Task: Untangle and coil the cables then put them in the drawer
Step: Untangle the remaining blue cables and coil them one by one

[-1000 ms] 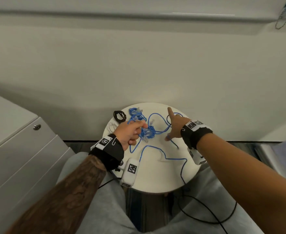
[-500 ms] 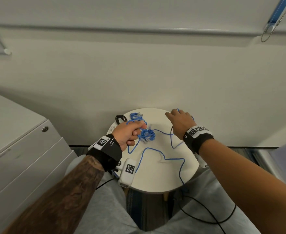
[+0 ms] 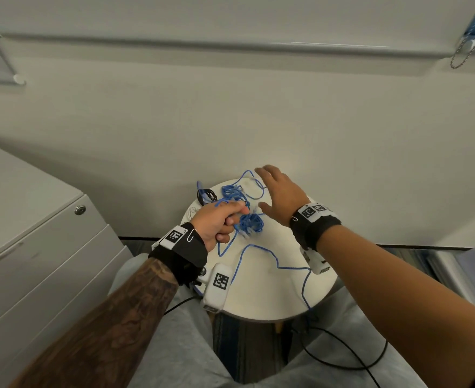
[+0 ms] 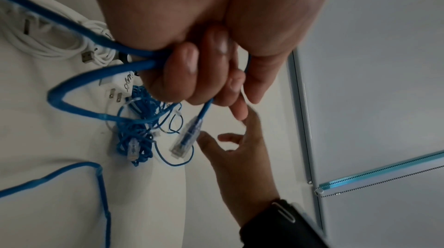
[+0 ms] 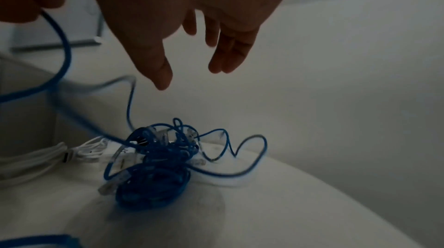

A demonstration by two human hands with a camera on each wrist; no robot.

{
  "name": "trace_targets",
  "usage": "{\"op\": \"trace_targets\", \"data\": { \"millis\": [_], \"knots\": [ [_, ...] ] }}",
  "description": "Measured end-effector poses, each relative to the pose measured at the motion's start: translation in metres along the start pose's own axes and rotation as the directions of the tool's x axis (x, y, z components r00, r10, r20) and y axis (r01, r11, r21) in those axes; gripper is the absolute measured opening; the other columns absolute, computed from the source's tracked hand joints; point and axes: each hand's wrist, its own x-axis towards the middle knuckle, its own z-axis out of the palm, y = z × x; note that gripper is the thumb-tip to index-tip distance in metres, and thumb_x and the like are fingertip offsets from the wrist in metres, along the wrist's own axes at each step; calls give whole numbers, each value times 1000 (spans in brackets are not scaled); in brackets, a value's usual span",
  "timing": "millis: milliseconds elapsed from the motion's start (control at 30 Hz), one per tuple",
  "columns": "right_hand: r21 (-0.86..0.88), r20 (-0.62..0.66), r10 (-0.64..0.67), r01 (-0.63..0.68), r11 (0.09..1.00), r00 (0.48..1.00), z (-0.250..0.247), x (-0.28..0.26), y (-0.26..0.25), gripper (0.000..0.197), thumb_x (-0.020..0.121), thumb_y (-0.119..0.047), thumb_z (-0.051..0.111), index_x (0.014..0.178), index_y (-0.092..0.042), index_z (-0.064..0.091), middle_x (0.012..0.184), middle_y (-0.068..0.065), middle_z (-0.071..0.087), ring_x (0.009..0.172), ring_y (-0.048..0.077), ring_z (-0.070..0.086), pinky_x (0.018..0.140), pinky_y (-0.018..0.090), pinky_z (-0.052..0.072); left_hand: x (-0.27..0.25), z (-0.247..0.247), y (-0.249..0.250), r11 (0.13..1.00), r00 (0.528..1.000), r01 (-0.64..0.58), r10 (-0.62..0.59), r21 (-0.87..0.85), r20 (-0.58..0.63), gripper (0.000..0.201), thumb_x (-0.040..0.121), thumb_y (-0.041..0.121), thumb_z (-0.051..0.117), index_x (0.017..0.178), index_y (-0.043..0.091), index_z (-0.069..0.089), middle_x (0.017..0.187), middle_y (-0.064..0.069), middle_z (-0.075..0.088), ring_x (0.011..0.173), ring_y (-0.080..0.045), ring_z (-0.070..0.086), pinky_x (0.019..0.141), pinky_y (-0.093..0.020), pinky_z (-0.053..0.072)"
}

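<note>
The left hand (image 3: 219, 219) grips a blue cable (image 3: 261, 259) trailing toward five o'clock across the round table (image 3: 272, 298), while the right hand (image 3: 278, 191), fingers spread and empty, hovers nearer, at two o'clock of the blue tangle (image 3: 251, 223).

Smooth matt tbl top (image 3: 272, 289), clear plastic plug (image 4: 186, 136), blue-jacketed cable (image 4: 79, 111)

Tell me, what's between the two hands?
In the head view, a tangled blue cable bundle on the round white table lies between the left hand and right hand.
</note>
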Motion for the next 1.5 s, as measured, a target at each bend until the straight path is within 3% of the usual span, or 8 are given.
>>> {"op": "trace_targets", "data": {
  "millis": [200,367,533,733,1000,1133,1400,1500],
  "knots": [
    [224,145,118,-149,963,982,-1,-27,8,30,92,-28,64,122,-24,63,121,-5,61,108,17,59,92,27,44,-10,-1,12,998,999,-9,11,-56,36,25,100,30,49,103,10,64,64,2,43,39,-5,21,40,-20,17],
    [789,280,42,-255,559,959,-28,-49,-35,25,90,-15,57,105,-25,73,108,-2,72,100,9,65,90,29,52,-16,8,28,971,987,12,28,-241,161,33,99,38,46,114,11,59,72,-3,54,36,-5,21,38,-18,19],
    [826,282,-7,-239,510,959,-47,-66,-46,13,92,-24,70,99,-12,68,90,8,71,85,16,69,89,41,56,-26,13,40,964,974,14,47,-265,223,35,97,39,49,117,12,59,76,-4,60,42,-6,32,42,-21,34],
    [978,167,123,-180,108,978,-68,-73,-54,14,94,3,55,92,-11,55,64,4,57,47,19,53,58,31,53,-33,0,34,986,986,-82,102,-144,133,35,98,33,52,127,16,59,119,-13,65,73,-20,66,59,-34,55],
    [939,232,51,-238,247,971,-104,-83,-57,27,98,-2,41,114,-11,61,70,11,50,46,12,28,44,22,22,-50,0,28,997,935,-44,20,59,354,61,77,48,68,126,13,62,128,-10,63,109,-34,63,85,-46,52],
    [897,222,53,-225,381,974,-102,-84,-62,22,99,-4,46,116,-8,59,75,11,58,52,14,33,46,22,23,-54,7,30,989,932,-146,130,22,339,22,86,28,65,100,12,72,117,-13,68,110,-31,62,89,-44,49],
    [871,116,196,-194,451,974,-104,-83,-48,10,90,-5,64,88,-14,69,58,-9,52,51,10,37,48,23,38,-63,7,22,989,866,-149,130,1,482,16,87,23,60,97,12,60,118,-15,66,116,-32,60,97,-43,42],
    [796,76,193,-176,579,978,-104,-82,-44,8,90,-11,67,92,-15,74,64,-6,56,55,7,41,49,18,33,-59,11,22,976,927,-216,213,-26,308,14,94,15,54,88,6,63,84,-15,68,97,-31,66,97,-44,44]
  ]
}}
